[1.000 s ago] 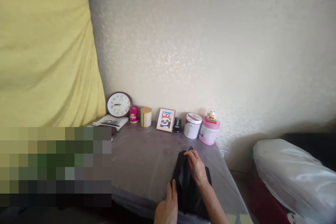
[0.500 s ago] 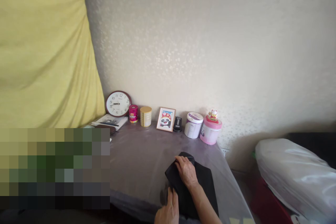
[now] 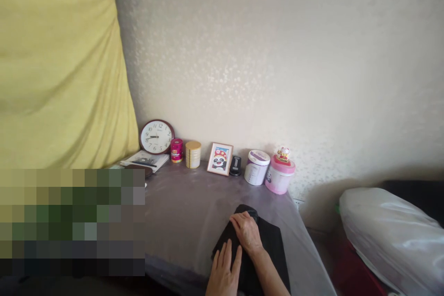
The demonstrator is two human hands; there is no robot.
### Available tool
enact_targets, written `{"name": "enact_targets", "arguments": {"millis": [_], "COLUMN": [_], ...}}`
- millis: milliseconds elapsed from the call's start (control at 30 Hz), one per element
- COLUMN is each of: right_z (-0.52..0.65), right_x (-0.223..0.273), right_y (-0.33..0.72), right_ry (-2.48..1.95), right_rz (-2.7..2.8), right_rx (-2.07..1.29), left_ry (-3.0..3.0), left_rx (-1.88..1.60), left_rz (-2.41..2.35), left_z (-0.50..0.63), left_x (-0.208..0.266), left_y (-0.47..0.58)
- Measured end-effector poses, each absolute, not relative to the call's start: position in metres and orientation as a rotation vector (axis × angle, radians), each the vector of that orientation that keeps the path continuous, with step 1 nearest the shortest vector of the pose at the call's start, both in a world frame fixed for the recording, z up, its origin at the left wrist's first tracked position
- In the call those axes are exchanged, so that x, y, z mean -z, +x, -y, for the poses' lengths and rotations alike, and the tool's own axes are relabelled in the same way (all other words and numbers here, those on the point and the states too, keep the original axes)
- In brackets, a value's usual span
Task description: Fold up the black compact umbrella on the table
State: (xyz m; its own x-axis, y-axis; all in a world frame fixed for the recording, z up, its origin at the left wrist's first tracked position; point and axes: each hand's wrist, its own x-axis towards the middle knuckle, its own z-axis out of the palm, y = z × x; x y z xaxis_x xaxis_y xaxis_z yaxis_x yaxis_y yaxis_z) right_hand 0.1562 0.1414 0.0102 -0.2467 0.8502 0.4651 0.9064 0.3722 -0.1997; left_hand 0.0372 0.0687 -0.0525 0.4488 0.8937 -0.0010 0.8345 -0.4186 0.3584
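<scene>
A folded black garment point(image 3: 274, 245) lies on the near right part of the table, with what looks like a collar at its far end. My left hand point(image 3: 225, 270) rests flat on its left side, fingers outstretched and apart. Just below the collar, my right hand point(image 3: 247, 231) has its fingers bent and drawn together on the cloth. The right forearm crosses the garment and covers part of it.
Along the wall stand a round clock point(image 3: 157, 137), a pink tin point(image 3: 176, 151), a yellow-lidded canister point(image 3: 193, 154), a framed panda picture point(image 3: 219, 159) and two tubs. A plastic-covered bundle point(image 3: 388, 226) is beyond the table's right edge. Lower left is pixelated.
My left hand has shifted from the garment's left edge onto the cloth, its fingers now spread. The garment's left flap lies folded differently. My right hand stays near the collar.
</scene>
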Motion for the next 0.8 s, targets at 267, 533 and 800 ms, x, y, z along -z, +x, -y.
{"name": "enact_targets", "arguments": {"millis": [267,533,800], "right_z": [-0.131,-0.174,-0.181], "right_x": [-0.014,0.000,-0.002], "right_y": [0.169,0.194,0.229], "right_ry": [-1.221,-1.448,-1.813], "right_rz": [2.292,2.232,1.835], "right_rx": [-0.090,-0.089,0.022], "left_ry": [2.385,2.328,2.264], "left_rx": [-0.521,-0.292,-0.206], "left_rz": [-1.771,-1.687,-1.697], "left_z": [-0.056,-0.063,-0.058], "left_x": [0.084,0.084,0.061], "left_y": [0.067,0.063,0.060]}}
